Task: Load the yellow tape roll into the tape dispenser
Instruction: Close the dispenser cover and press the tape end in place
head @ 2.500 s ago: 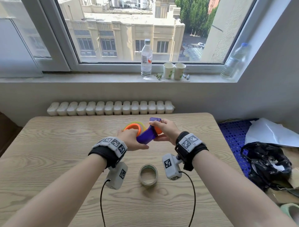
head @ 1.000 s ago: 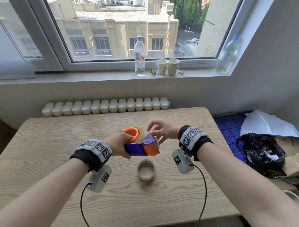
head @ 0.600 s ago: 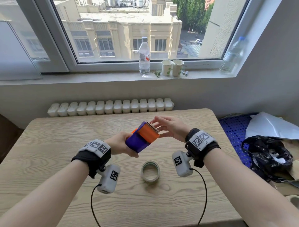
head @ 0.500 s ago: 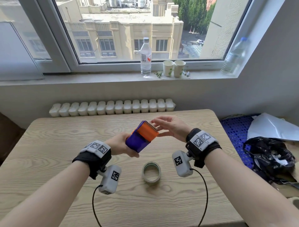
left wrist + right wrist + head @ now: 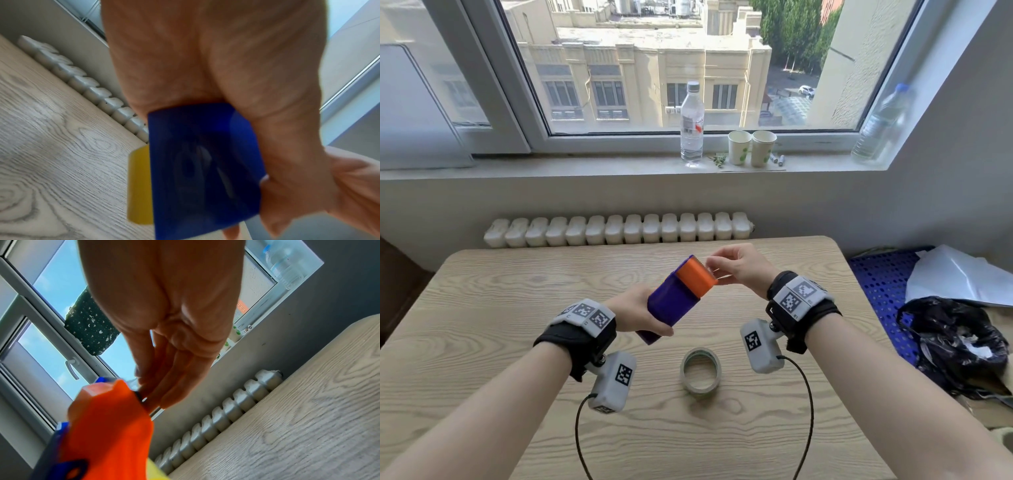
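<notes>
My left hand (image 5: 640,311) grips the purple body of the tape dispenser (image 5: 674,301) and holds it tilted above the table, orange end (image 5: 695,275) up and away. The yellow tape roll (image 5: 139,186) shows beside the dispenser's blue wall in the left wrist view, and a yellow sliver (image 5: 156,470) shows in the right wrist view. The head view hides it behind the dispenser. My right hand (image 5: 710,269) is at the toothed edge of the orange end. Its thumb and fingertips (image 5: 148,386) pinch a thin clear strip there, which looks like the tape's loose end.
A second, pale tape roll (image 5: 701,373) lies flat on the wooden table (image 5: 482,342) below my hands. A white radiator (image 5: 616,229) runs behind the table. A black bag (image 5: 955,342) and a blue crate (image 5: 880,274) sit to the right. A bottle (image 5: 691,126) and paper cups (image 5: 751,147) stand on the sill.
The left hand has tipped the dispenser from lying level to orange end up. The right hand's spread fingers have come together at the toothed edge.
</notes>
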Motion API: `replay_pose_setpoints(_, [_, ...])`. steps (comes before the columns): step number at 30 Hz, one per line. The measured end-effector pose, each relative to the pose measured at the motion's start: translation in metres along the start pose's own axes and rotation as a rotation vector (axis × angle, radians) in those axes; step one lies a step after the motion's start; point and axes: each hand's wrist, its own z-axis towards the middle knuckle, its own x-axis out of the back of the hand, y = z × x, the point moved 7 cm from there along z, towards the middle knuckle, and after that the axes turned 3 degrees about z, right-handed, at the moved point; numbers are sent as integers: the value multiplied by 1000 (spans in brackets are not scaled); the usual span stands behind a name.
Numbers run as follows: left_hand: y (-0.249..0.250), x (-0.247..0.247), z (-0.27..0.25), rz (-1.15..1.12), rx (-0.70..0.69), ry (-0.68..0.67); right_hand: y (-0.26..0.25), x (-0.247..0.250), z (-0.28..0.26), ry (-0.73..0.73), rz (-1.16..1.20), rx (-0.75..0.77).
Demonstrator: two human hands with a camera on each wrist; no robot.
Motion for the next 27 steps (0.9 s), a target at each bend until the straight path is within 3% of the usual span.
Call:
replay_pose_setpoints(3, [-3,-1,-2,19,11,-49,8,9,1,-13,-25,-75])
replay_pose_setpoints(7, [-6,-8,-3,-140,71,-146,21,13,-2,-40,0,-139])
replay_pose_setpoints(15, [-7,-11,-1,-109,128,-164,35,16,-5,-11,51,-177])
replay_pose_setpoints(23, [-13,-9,3,-108,127,-130,42,12,-11,-20,309,-246])
replay_pose_setpoints(27, [-14,-9,4,-122,123,-111,37,15,-13,-11,252,-235])
